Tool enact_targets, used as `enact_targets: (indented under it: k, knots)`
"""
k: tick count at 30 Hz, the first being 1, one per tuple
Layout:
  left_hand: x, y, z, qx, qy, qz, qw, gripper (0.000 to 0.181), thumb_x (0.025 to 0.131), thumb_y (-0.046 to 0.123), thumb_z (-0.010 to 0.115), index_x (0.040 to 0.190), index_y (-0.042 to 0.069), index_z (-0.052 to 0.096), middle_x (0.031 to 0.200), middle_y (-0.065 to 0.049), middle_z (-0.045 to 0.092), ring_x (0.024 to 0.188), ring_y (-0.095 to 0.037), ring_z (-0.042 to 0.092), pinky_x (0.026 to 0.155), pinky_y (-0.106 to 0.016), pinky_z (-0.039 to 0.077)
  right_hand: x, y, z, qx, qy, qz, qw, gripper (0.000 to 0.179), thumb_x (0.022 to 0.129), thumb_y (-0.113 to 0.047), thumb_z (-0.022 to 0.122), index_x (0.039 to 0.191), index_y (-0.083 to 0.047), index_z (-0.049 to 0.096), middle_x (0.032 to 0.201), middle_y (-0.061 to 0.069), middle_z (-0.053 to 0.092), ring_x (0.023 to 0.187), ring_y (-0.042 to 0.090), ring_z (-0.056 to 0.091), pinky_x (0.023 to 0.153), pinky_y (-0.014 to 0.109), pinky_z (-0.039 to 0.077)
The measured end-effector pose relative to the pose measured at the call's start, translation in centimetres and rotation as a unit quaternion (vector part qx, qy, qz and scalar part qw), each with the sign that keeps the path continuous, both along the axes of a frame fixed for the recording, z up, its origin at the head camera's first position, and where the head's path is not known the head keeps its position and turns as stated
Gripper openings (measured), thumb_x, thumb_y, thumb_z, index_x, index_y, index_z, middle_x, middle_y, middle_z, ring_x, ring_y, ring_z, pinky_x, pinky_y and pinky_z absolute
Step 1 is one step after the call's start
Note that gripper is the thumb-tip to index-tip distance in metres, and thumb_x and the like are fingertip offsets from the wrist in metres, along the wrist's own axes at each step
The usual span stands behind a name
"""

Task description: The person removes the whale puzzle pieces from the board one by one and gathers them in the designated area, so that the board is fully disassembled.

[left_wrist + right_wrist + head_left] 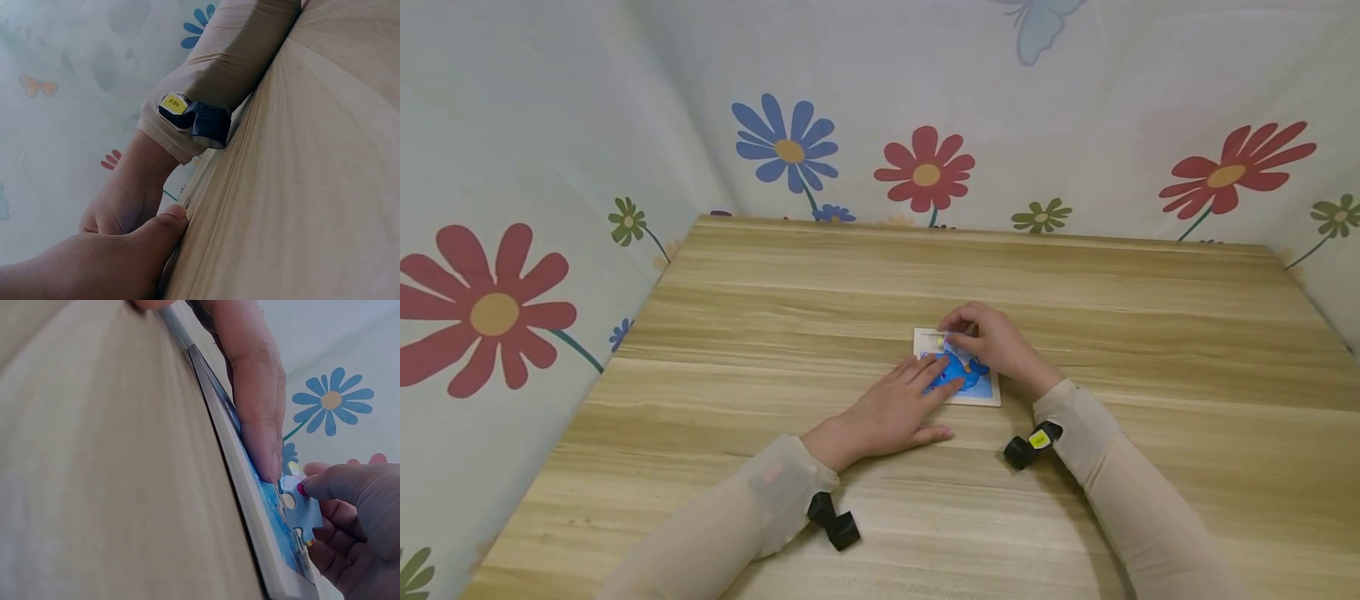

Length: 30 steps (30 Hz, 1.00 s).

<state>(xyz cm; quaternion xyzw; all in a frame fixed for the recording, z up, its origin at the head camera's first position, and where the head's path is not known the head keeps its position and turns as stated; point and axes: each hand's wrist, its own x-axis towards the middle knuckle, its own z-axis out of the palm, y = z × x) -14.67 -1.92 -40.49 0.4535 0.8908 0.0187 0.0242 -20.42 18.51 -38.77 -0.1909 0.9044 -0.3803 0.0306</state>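
Note:
A small jigsaw puzzle board (994, 398) with a pale border and a blue cartoon animal picture lies on the table. Across its near left part, my left hand (887, 410) rests with fingers spread and straight, fingertips on the picture. My right hand (1000, 343) is at the board's far right side. Between thumb and fingers it pinches a light blue puzzle piece (302, 515), which stands tilted up from the board beside the left fingertips in the right wrist view. In the left wrist view the left thumb (169, 228) hides the board.
The wooden table (760, 317) runs back to a flower-printed cloth (850, 67) behind it and at the left. Black wrist cameras are strapped over both beige sleeves (715, 517), close above the tabletop.

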Motion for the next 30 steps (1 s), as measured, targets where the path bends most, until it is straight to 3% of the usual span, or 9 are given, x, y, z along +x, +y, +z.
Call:
enact_targets:
  k: [15,22,30]
  knots:
    - [0.1,0.1,0.1,-0.005,-0.007,0.003,1.0,0.069,0.097,0.059,0.038,0.153,0.021,0.028,0.161,-0.011,0.021,0.15,-0.027,0.018,0.121,-0.044,0.019,0.0,0.1,0.7,-0.012,-0.032,0.006,0.9994,0.013,0.093,-0.009,0.062,0.103,-0.007,0.069,0.101,0.009,0.067,0.09,0.021,0.057,0.085,0.037,0.05]
    - [0.1,0.2,0.0,-0.009,-0.003,0.001,1.0,0.068,0.097,0.059,0.038,0.153,0.021,0.027,0.16,-0.012,0.022,0.149,-0.027,0.019,0.122,-0.043,0.017,0.0,0.4,1.0,-0.024,-0.027,0.015,0.9992,0.013,0.092,-0.008,0.062,0.103,-0.005,0.069,0.101,0.01,0.068,0.09,0.021,0.059,0.084,0.036,0.05]
    - [0.0,0.2,0.1,-0.009,-0.009,0.005,0.9999,0.069,0.097,0.059,0.038,0.153,0.021,0.027,0.161,-0.012,0.021,0.15,-0.027,0.018,0.122,-0.043,0.017,0.0,1.0,2.4,-0.015,-0.017,0.016,0.9996,0.015,0.092,-0.008,0.063,0.104,-0.004,0.069,0.101,0.011,0.068,0.089,0.021,0.059,0.084,0.034,0.05]
